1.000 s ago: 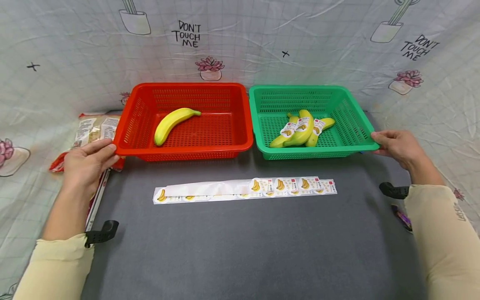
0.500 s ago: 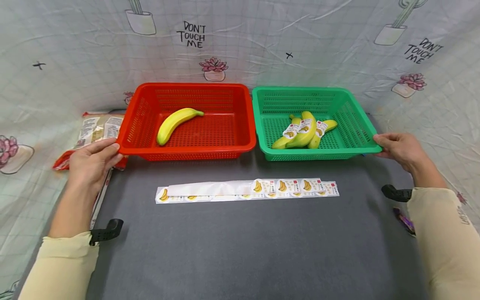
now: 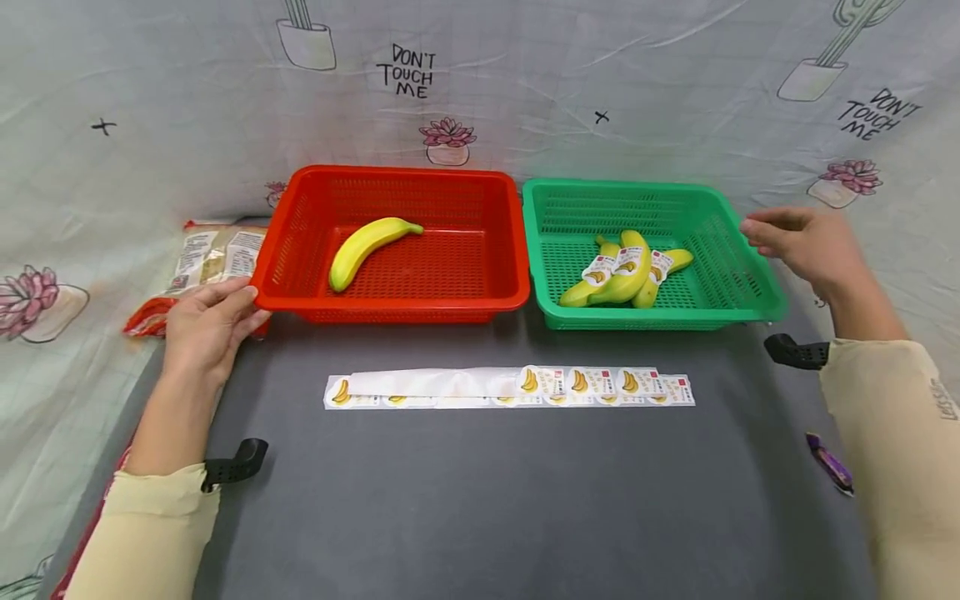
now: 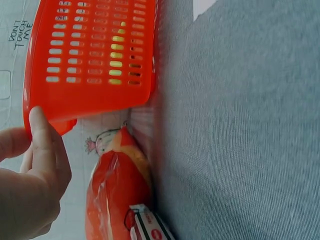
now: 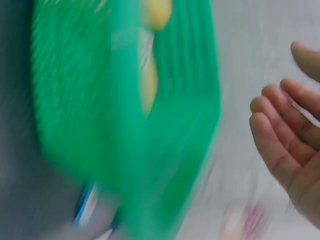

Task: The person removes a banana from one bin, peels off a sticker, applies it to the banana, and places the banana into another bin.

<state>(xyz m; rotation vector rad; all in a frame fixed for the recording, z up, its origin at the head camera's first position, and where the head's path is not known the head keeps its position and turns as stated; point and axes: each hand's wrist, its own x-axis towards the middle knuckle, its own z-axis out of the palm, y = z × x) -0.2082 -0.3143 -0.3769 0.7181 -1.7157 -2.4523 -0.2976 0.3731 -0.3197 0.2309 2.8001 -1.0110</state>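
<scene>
My left hand (image 3: 210, 333) pinches the front left corner of the red basket (image 3: 390, 315) between thumb and fingers, as the left wrist view shows at its rim (image 4: 31, 75). Inside that basket lies one banana (image 3: 367, 248) with no sticker visible. To its right stands the green basket (image 3: 645, 320), holding several bananas (image 3: 626, 275) that carry white labels. My right hand (image 3: 813, 246) is off the green basket, raised beside its right end. In the right wrist view its fingers (image 5: 280, 145) are relaxed and hold nothing, and the green basket is blurred.
Strips of banana stickers (image 3: 510, 392) lie on the grey table (image 3: 525, 500) in front of the baskets. A red and clear bag (image 3: 217, 254) sits behind my left hand. A purple-wrapped item (image 3: 830, 464) lies by my right sleeve. A printed sheet (image 3: 510, 83) hangs behind.
My right hand has let go of the green basket's rim and lifted up from it. The left hand keeps its hold on the red basket. The whole view has shifted slightly.
</scene>
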